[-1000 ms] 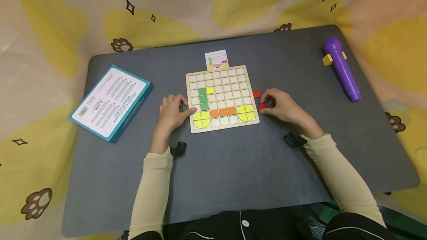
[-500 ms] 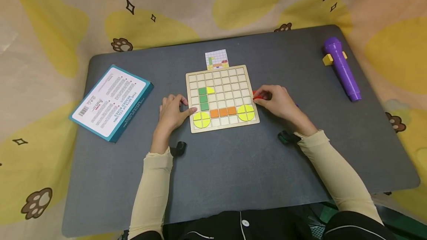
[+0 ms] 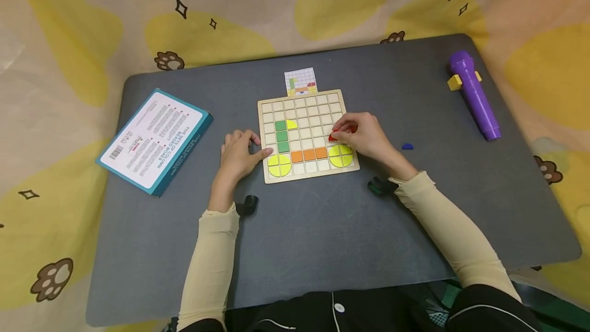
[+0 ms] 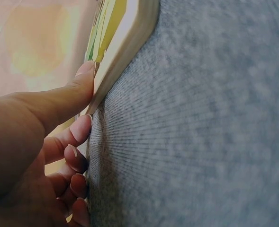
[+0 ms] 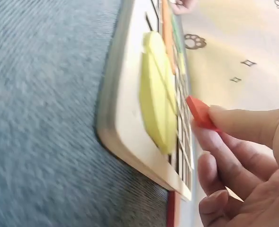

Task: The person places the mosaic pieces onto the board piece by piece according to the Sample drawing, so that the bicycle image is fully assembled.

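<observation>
The square wooden grid board (image 3: pixel 310 168) lies mid-table with green and orange squares and yellow quarter-circle pieces set in its cells. At its left edge, my left hand (image 3: pixel 237 153) holds the board, thumb on the rim and index fingertip against the side, as the left wrist view shows. My right hand (image 3: pixel 369 135) is over the board's right side. Between thumb and index finger it pinches a small red piece (image 5: pixel 202 113), raised above the cells. Another red piece (image 5: pixel 173 210) lies beside the board's right edge, mostly hidden by the hand in the head view.
Behind the board sits a small pattern card (image 3: pixel 300 81). A blue half-round piece (image 3: pixel 407 146) lies right of the right hand. At the left is a teal and white box (image 3: pixel 154 140); a purple toy microphone (image 3: pixel 475 94) lies at the far right.
My right hand has moved left from the table beside the board to over its right columns, carrying the red piece. The blue piece has come into view. The left hand stays put.
</observation>
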Tool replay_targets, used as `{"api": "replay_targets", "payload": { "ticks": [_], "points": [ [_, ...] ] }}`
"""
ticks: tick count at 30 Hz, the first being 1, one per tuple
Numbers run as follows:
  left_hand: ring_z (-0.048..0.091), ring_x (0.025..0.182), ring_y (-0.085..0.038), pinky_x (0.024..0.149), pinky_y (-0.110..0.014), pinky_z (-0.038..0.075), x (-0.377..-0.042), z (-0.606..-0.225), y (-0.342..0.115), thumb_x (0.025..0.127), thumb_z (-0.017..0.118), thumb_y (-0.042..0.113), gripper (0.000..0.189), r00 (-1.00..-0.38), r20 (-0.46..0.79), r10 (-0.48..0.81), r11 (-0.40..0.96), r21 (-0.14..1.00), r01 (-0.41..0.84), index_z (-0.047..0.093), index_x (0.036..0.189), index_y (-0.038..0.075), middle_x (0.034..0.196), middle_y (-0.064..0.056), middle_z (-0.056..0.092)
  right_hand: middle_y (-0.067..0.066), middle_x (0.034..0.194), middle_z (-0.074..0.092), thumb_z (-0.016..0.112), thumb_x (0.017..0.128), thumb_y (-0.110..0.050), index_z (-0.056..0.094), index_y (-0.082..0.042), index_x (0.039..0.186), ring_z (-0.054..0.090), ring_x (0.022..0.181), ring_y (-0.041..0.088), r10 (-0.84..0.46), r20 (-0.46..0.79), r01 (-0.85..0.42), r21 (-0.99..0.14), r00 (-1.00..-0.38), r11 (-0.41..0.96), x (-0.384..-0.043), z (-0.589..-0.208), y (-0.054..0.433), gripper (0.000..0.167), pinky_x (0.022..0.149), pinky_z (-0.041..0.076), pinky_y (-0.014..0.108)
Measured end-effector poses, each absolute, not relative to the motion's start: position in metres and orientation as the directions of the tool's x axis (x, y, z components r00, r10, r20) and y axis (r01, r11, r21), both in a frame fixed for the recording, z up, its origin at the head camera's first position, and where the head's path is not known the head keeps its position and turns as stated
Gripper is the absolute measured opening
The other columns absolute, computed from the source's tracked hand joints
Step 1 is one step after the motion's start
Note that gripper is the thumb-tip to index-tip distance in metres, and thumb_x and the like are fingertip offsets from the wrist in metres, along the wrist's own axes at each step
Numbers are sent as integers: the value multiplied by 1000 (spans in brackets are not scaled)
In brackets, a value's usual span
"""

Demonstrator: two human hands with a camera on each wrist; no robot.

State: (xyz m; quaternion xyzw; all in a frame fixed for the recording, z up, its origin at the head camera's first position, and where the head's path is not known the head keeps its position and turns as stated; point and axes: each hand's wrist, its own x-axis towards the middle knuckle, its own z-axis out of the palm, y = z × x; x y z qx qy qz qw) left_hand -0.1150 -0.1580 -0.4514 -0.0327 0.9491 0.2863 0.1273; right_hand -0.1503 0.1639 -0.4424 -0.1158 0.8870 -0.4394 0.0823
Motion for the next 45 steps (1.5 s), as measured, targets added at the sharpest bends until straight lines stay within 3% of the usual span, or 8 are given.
{"api": "replay_targets", "payload": {
  "ticks": [7, 11, 19, 23, 29, 39, 45],
  "points": [
    [37, 114, -35, 94, -48, 27, -115, -450, -157, 97, 78, 42, 40, -967, -255, 13, 833, 537, -131, 58, 110, 9, 112, -14, 47, 10, 88, 66, 85, 91, -15, 83, -9, 95, 48, 84, 25, -277, -68, -140, -734, -959, 665, -153, -448, 159, 7, 77, 33, 36],
    [37, 114, -35, 94, -48, 27, -115, -450, -157, 97, 78, 42, 40, -966, -258, 10, 834, 535, -134, 58, 109, 9, 113, -14, 47, 13, 94, 64, 86, 90, -14, 85, -8, 96, 46, 89, 28, -288, -60, -157, -723, -956, 672, -154, -450, 158, 8, 81, 31, 39],
    [37, 114, -35, 93, -47, 26, -115, -450, -157, 97, 78, 41, 40, -966, -258, 11, 829, 542, -135, 58, 109, 9, 111, -14, 47, 19, 112, 62, 87, 89, -17, 75, -2, 113, 49, 105, 35, -232, -83, -103, -721, -969, 685, -154, -448, 170, 31, 92, 34, 45],
    [37, 113, -35, 93, -47, 26, -115, -450, -157, 97, 78, 42, 40, -967, -256, 11, 830, 541, -134, 58, 109, 9, 111, -14, 46, 22, 121, 58, 85, 91, -17, 73, -2, 124, 46, 110, 37, -178, -112, -47, -708, -978, 705, -156, -449, 186, 38, 91, 35, 46],
    [37, 114, -35, 93, -47, 27, -115, -450, -158, 97, 78, 42, 40, -966, -258, 7, 832, 537, -137, 58, 109, 9, 111, -14, 46, 24, 127, 54, 81, 94, -13, 68, -3, 136, 48, 108, 40, -200, -125, -61, -687, -972, 724, -157, -453, 208, 45, 90, 38, 46],
    [37, 114, -35, 94, -47, 27, -115, -451, -157, 97, 79, 41, 40, -967, -255, 6, 832, 538, -137, 58, 109, 9, 112, -14, 47, 24, 125, 57, 82, 93, -10, 75, -2, 121, 48, 110, 39, -235, -92, -114, -671, -968, 733, -157, -455, 212, 30, 94, 37, 49],
    [37, 114, -35, 93, -47, 27, -114, -451, -157, 97, 79, 41, 41, -966, -257, 10, 832, 539, -134, 58, 110, 8, 111, -14, 46, 22, 117, 65, 81, 94, -11, 73, 0, 120, 51, 107, 36, -222, -37, -141, -668, -974, 731, -154, -453, 207, 29, 93, 38, 49]
  ]
}}
